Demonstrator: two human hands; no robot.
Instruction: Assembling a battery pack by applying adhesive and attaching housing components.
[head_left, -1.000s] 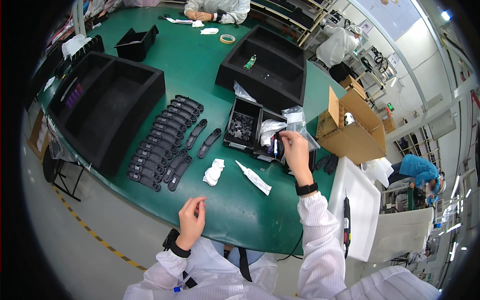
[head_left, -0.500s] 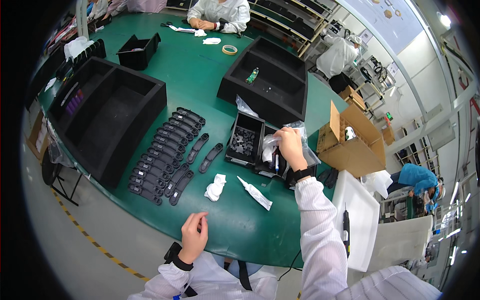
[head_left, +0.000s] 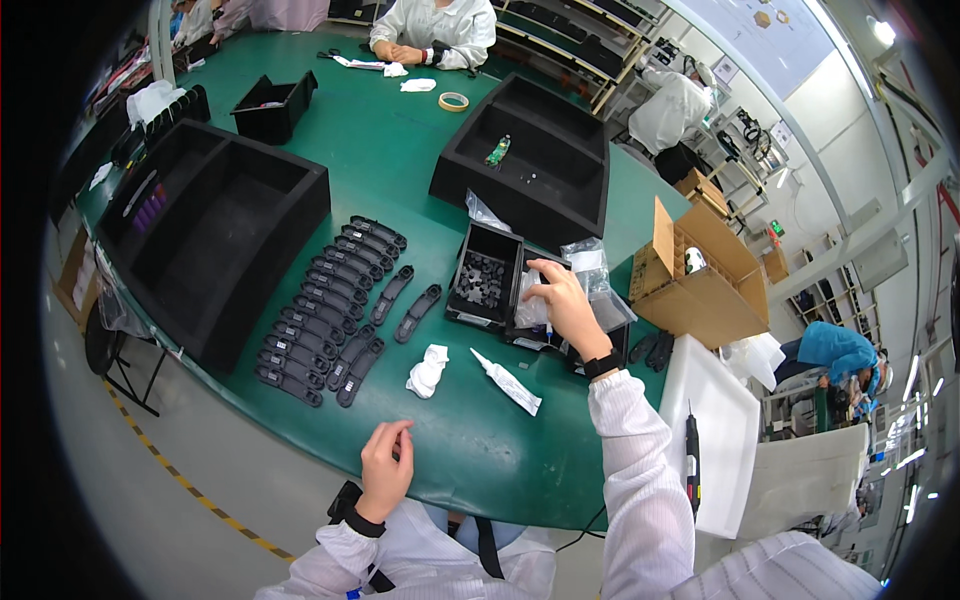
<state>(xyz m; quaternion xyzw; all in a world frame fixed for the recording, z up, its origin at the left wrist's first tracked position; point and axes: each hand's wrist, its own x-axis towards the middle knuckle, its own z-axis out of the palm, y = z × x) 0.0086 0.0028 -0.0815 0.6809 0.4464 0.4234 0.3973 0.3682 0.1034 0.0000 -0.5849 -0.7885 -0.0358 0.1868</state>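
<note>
My right hand reaches over a small black box holding clear plastic bags; its fingers pinch at the bags' edge. Next to it stands a second small black box filled with small dark parts. My left hand hovers near the table's front edge with fingertips pinched together; whether it holds anything I cannot tell. A white tube and a crumpled white cloth lie on the green table between my hands. Rows of several black elongated plastic parts lie to the left.
Big black foam trays stand at left and at the back. An open cardboard box and a white tray with a screwdriver are at right. Another person sits at the far end, near a tape roll.
My right hand has shifted left and slightly farther over the bags in the small box. My left hand has drawn back toward my body, near the table's edge.
</note>
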